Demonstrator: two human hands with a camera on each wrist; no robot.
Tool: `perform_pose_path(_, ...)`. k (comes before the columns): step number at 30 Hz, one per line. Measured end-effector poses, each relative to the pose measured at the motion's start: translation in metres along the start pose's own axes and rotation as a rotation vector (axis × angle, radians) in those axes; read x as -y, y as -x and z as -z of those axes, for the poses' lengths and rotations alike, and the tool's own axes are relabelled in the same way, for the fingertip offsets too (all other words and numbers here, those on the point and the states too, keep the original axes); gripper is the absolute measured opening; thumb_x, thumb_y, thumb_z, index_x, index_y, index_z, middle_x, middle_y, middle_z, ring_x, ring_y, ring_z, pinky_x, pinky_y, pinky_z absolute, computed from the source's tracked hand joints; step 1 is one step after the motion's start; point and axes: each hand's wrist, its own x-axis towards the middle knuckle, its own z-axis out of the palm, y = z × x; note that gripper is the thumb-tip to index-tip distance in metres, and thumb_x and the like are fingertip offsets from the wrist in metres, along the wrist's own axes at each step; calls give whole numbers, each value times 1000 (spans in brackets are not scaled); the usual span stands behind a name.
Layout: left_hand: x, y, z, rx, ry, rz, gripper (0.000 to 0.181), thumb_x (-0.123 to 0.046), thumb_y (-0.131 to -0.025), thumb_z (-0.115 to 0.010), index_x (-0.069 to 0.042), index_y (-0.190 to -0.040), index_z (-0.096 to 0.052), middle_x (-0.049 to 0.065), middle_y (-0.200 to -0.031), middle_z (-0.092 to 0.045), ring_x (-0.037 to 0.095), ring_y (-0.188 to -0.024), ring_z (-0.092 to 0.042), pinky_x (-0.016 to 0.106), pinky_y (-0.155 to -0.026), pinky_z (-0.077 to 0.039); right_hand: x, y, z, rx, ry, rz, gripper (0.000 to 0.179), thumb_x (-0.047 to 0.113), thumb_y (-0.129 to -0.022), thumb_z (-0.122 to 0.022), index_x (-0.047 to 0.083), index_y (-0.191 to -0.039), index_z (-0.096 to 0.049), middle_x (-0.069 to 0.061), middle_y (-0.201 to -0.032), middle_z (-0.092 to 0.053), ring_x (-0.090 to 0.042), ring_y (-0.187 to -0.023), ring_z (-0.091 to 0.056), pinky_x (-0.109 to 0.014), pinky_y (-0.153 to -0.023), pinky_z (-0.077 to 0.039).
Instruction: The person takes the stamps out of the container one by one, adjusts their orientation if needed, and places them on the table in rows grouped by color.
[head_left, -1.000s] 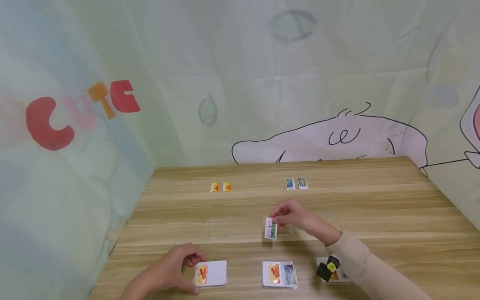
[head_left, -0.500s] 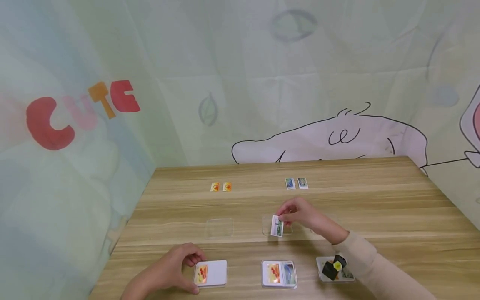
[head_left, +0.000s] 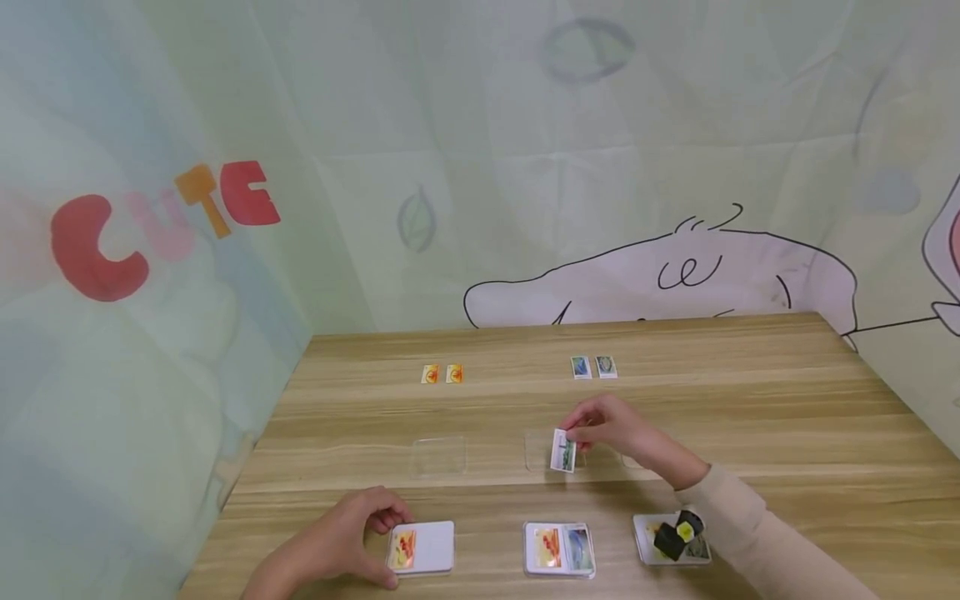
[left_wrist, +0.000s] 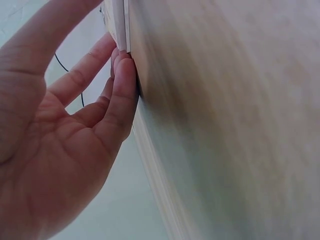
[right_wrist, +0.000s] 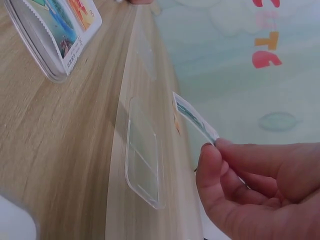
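Between thumb and fingers, my right hand (head_left: 615, 429) pinches a small stamp (head_left: 563, 451) with a green picture. In the head view it overlaps the middle clear lid (head_left: 534, 450). The right wrist view shows the stamp (right_wrist: 192, 116) nearly edge-on, raised above the lid (right_wrist: 144, 150). My left hand (head_left: 348, 533) holds the left edge of a white-backed plastic case (head_left: 435, 548), thumb at the near corner and fingers at the far one. An orange stamp (head_left: 403, 549) lies in its left half; the right half is bare white. The left wrist view shows fingertips (left_wrist: 125, 75) against the case's edge.
A middle case (head_left: 530, 550) bears an orange and a blue stamp. The right case (head_left: 642, 527) is partly covered by the black wrist camera (head_left: 670, 542). Another clear lid (head_left: 438, 456) lies left. At the back are two orange stamps (head_left: 454, 373) and two bluish stamps (head_left: 581, 367).
My right hand has moved a little to the right with the stamp, uncovering more of the middle lid and the right case. The left hand stays on the left case.
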Motion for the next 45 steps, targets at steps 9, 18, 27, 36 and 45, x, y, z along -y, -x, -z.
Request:
perform_pose_path(9,-1,0,0,-2,11,0,54,-27,-65,-95,-9,-107,-65,-4,-99,-62,9,-88,-57,27,-79,-51,0,4,9,-16,4,14,13,-3,-94,-64,-11,-102,-69,-11,-90,-69,-20,-74,-62,-32,-68,-56)
perform_pose_path(18,0,0,0,3,7,9,54,-28,-65,-94,-10,-108,-65,-4,-100,-62,9,-89,-57,27,-81,-51,-5,7,19,-49,29,-19,12,-1,-94,-65,-9,-102,-70,-9,-90,-69,-19,-74,-62,-28,-68,-55)
perform_pose_path(27,0,0,0,-2,10,9,55,-27,-65,-95,-9,-107,-65,-4,-100,-62,9,-89,-57,27,-81,-51,-7,9,26,-64,55,-17,14,0,-93,-66,-9,-103,-70,-10,-90,-69,-22,-75,-62,-32,-70,-56)
perform_pose_path(36,0,0,0,0,3,17,54,-28,-65,-94,-9,-107,-65,-3,-100,-62,9,-88,-57,27,-80,-52,-7,12,32,-55,49,-18,15,1,-95,-64,-8,-105,-70,-11,-93,-69,-23,-78,-62,-34,-72,-56)
perform_pose_path(45,0,0,0,-1,6,24,55,-28,-64,-95,-10,-107,-65,-2,-100,-62,10,-89,-57,27,-80,-52,-9,15,39,-69,54,-45,15,2,-95,-65,-8,-106,-70,-9,-92,-68,-24,-78,-62,-32,-72,-56)
